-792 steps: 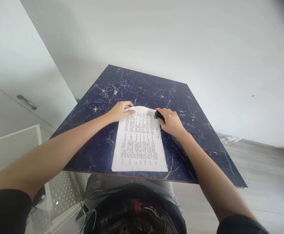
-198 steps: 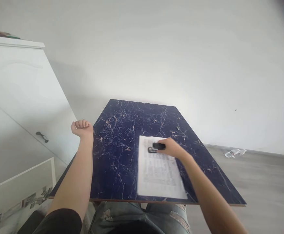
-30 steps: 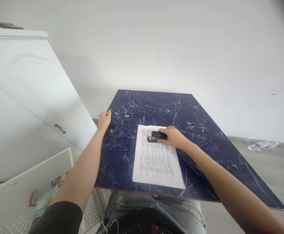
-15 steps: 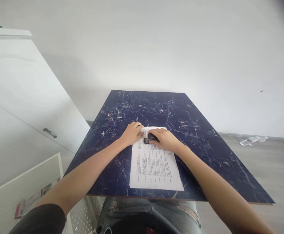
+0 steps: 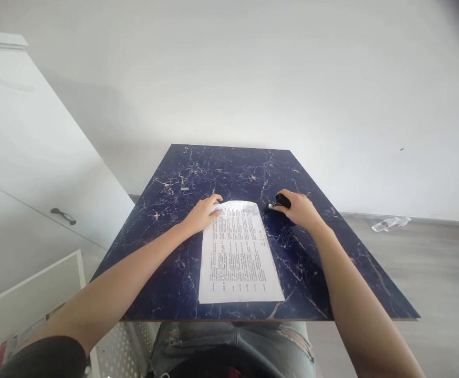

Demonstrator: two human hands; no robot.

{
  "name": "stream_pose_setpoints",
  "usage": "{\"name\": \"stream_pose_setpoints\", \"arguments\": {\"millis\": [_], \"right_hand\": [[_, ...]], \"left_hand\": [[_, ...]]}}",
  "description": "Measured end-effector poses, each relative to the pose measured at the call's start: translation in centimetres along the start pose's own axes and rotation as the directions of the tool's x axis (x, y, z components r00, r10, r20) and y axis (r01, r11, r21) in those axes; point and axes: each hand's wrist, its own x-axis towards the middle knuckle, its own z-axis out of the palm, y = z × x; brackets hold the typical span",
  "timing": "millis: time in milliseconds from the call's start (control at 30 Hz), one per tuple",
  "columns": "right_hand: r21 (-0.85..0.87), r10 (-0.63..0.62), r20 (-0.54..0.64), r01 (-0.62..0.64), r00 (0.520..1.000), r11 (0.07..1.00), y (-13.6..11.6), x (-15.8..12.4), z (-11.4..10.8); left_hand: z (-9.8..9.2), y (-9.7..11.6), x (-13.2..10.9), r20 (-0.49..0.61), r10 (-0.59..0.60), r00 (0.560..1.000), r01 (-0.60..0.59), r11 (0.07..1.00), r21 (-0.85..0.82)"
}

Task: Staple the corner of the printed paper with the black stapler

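A printed sheet of paper [image 5: 237, 262] lies lengthwise on the dark blue marbled table [image 5: 229, 168], its far end slightly curled up. At its far left corner is my left hand [image 5: 204, 214], thumb on top of the print and fingers at the edge, holding the sheet. My right hand [image 5: 302, 210] is closed around a black stapler [image 5: 282, 200], to the right of the paper and apart from it. The stapler's nose points left, close to the tabletop.
A small grey strip [image 5: 185, 189] lies on the table's far left part. To the left stand a white cabinet [image 5: 28, 157] and an open white bin or drawer [image 5: 32, 289]. A clear plastic item [image 5: 390, 224] lies on the floor by the wall.
My right hand has carried the stapler off the paper's far end to the right. The left hand stays at the paper's far left corner. The view has shifted slightly.
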Motion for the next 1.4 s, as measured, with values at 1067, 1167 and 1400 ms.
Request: {"name": "stream_pose_setpoints", "arguments": {"millis": [1067, 1167, 1400], "right_hand": [[0.192, -0.213, 0.109, 0.189, 0.971, 0.963, -1.8, -0.2, 0.9], [0.257, -0.215, 0.128, 0.177, 0.968, 0.950, -2.5, -0.4, 0.4], [0.392, -0.177, 0.072, 0.135, 0.982, 0.910, -3.2, -0.3, 0.2]], "left_hand": [[-0.8, -1.1, 0.3, -0.163, -0.060, 0.985, 0.021, 0.973, -0.230], [-0.8, -1.1, 0.4, -0.130, -0.069, 0.989, 0.037, 0.972, -0.232], [-0.9, -0.9, 0.7, -0.093, -0.064, 0.994, 0.043, 0.976, -0.215]]}}
